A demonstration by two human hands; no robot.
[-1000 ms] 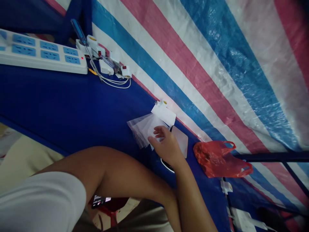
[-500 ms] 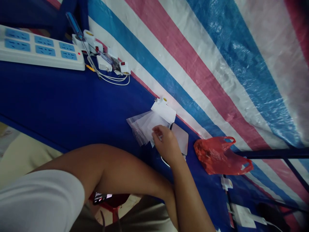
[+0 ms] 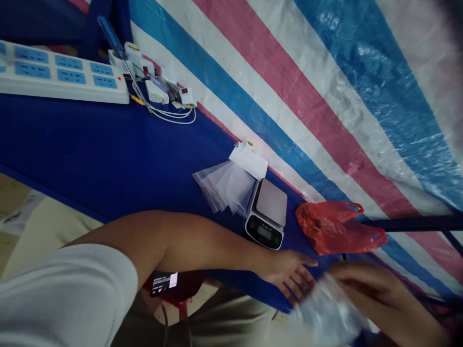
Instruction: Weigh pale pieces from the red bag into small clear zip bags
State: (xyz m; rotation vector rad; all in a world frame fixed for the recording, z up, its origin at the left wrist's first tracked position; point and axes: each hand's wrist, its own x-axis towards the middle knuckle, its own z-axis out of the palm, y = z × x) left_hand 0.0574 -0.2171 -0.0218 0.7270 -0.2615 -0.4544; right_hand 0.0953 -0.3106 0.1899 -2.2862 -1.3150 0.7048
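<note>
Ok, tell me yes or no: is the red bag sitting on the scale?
No, the red plastic bag lies beside the digital scale.

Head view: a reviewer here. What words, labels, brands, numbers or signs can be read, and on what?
No text can be read with certainty.
Digital scale: the display and markings are too small to read.
Dark device: the small print and white label are too small to read.
Power strip: no legible text, only socket openings and a red dot.
</note>
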